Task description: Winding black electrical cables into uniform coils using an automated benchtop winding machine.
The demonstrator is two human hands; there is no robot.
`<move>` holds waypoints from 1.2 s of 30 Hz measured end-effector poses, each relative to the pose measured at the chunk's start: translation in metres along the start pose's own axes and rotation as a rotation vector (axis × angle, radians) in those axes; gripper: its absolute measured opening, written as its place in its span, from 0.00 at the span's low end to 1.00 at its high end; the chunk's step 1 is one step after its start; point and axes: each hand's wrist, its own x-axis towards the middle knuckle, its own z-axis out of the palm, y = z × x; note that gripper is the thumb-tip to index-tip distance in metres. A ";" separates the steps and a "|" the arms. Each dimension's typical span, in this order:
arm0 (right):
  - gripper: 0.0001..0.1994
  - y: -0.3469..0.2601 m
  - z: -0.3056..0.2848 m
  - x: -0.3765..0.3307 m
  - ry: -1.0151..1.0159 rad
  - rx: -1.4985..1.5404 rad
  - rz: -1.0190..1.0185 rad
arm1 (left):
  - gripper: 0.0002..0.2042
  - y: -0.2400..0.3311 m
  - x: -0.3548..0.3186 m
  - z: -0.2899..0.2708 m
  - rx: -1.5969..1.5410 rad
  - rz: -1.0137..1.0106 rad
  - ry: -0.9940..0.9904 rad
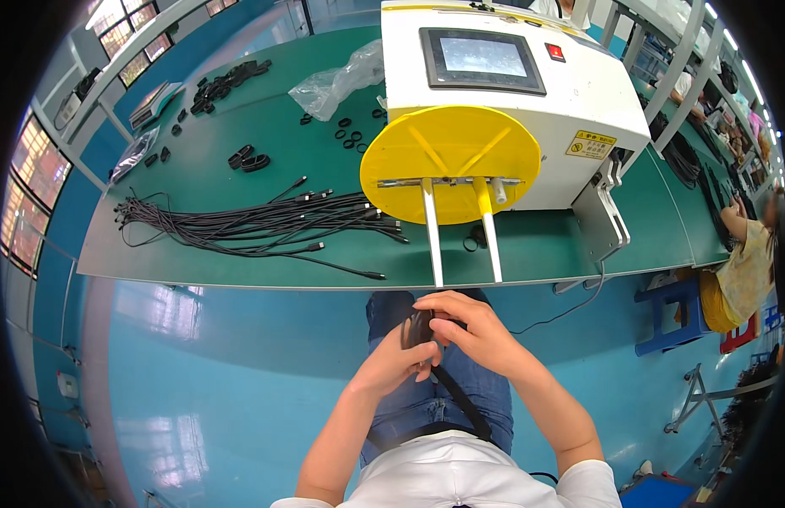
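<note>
Above my lap, just in front of the table edge, both hands are closed around a small coiled black cable [418, 328]. My left hand [396, 360] grips the coil from its left side, with the thumb across the lower part. From the right, my right hand [473, 332] curls over the top, its fingers bent against the coil. The fingers hide part of the coil, and the cable ends cannot be made out. A black strap [462, 402] runs from below the hands across my jeans.
A white machine [519, 131] with a screen, yellow disc [451, 161] and two protruding rods stands on the green table [265, 190]. Loose black cables [257, 224] lie left, with coiled bundles [227, 85] and a plastic bag [340, 80] behind. Another person [743, 262] sits far right.
</note>
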 end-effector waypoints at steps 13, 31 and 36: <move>0.15 0.032 0.004 -0.027 0.219 0.536 0.379 | 0.26 -0.017 -0.008 -0.025 0.836 0.585 0.658; 0.07 0.080 -0.155 -0.142 0.061 0.261 0.689 | 0.16 0.035 -0.171 -0.226 -0.486 0.679 0.548; 0.06 0.103 -0.193 -0.175 0.354 0.247 0.825 | 0.16 0.022 -0.186 -0.266 -0.385 0.687 0.726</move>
